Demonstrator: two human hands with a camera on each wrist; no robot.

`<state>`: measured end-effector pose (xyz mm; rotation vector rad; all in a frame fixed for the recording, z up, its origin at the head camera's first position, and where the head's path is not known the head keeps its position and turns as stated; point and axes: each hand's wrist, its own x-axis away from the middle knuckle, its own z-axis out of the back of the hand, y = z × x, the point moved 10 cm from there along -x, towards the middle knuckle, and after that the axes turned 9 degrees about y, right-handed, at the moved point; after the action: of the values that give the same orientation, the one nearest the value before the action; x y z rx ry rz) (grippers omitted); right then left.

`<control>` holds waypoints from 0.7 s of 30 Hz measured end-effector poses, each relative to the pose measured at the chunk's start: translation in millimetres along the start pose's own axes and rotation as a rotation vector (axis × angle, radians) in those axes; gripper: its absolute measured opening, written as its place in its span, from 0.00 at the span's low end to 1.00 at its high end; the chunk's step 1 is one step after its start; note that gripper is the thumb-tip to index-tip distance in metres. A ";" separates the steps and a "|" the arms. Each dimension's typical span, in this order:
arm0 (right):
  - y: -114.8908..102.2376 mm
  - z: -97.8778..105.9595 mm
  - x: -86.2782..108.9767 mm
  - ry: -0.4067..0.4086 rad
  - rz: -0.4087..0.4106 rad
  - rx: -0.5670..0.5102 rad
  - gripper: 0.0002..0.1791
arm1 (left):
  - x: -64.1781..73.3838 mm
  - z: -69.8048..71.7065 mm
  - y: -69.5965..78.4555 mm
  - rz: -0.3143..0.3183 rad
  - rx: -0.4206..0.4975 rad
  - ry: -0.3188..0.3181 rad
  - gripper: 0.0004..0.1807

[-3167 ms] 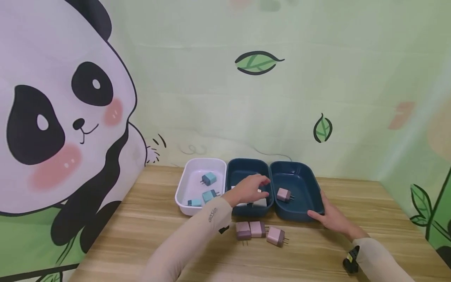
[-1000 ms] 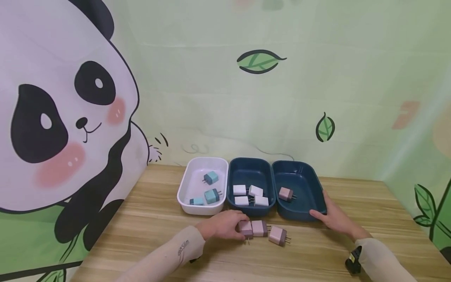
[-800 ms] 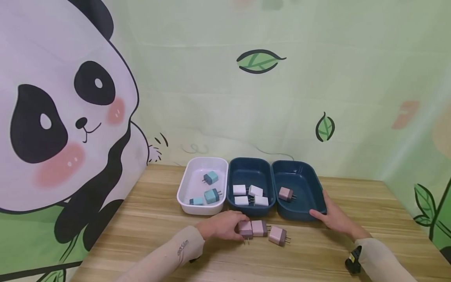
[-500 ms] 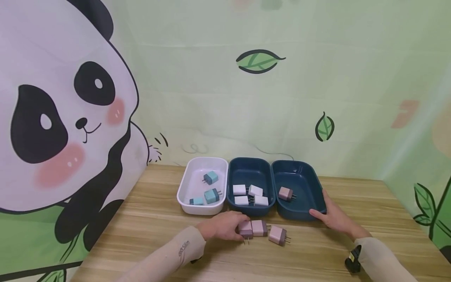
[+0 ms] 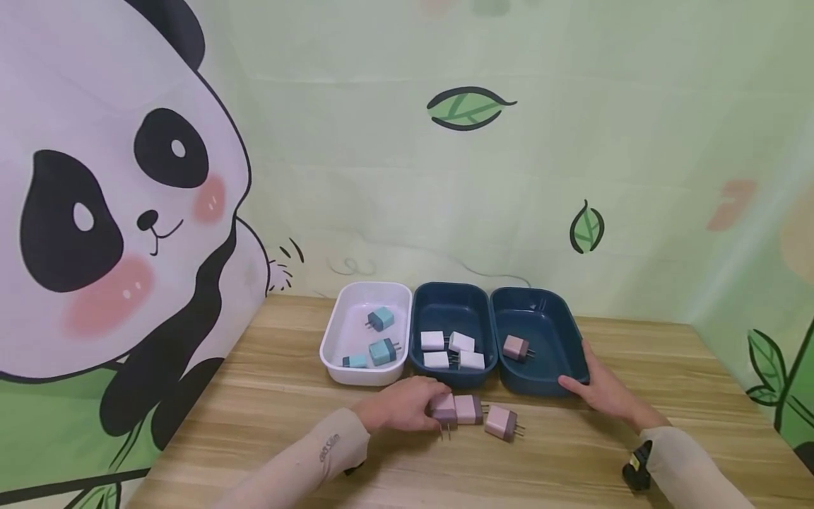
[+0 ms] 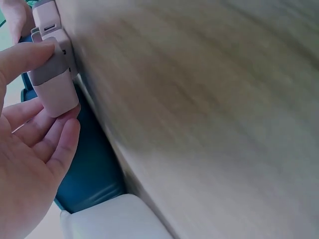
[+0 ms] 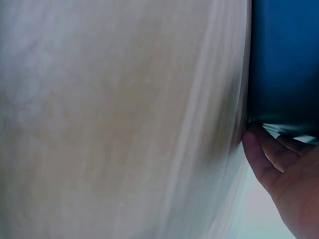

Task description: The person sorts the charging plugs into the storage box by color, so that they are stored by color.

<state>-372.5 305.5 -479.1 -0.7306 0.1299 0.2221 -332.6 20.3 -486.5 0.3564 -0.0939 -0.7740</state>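
My left hand (image 5: 407, 405) pinches a pink charger plug (image 6: 57, 94), thumb on its grey end and fingers against the opposite pink end. That plug lies at the left of a short row on the table, its prongs toward me. Two more pink charger plugs, a middle one (image 5: 467, 409) and a right one (image 5: 502, 423), lie beside it with prongs to the right. My right hand (image 5: 604, 388) holds the near right corner of the right dark blue tray (image 5: 548, 332), thumb along the front and fingers at the side. One pink charger plug (image 5: 516, 348) lies in this tray.
A white tray (image 5: 326, 346) with blue charger plugs (image 5: 383, 351) stands left, against a middle dark blue tray (image 5: 451, 304) with several white charger plugs (image 5: 432, 341). All three trays stand side by side on the wooden table (image 5: 420, 474). A printed backdrop (image 5: 381, 177) hangs behind.
My left hand has come from above the middle tray down to the leftmost pink charger plug and taken hold of it. My right hand has stayed at the right tray's corner.
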 end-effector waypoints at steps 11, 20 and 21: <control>1.0 1.2 -2.3 0.004 0.004 0.013 0.56 | 2.4 12.9 3.6 0.005 -0.011 0.011 0.31; 3.8 -1.0 -1.5 0.000 0.013 -0.001 0.57 | -4.5 32.1 28.2 -0.067 0.019 0.057 0.30; 4.0 -1.1 -1.5 0.001 0.012 -0.002 0.57 | -5.8 33.7 30.6 -0.067 0.017 0.058 0.30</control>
<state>-375.0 307.4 -482.2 -0.7324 0.1354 0.2333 -323.5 35.1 -444.1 0.3997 -0.0343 -0.8285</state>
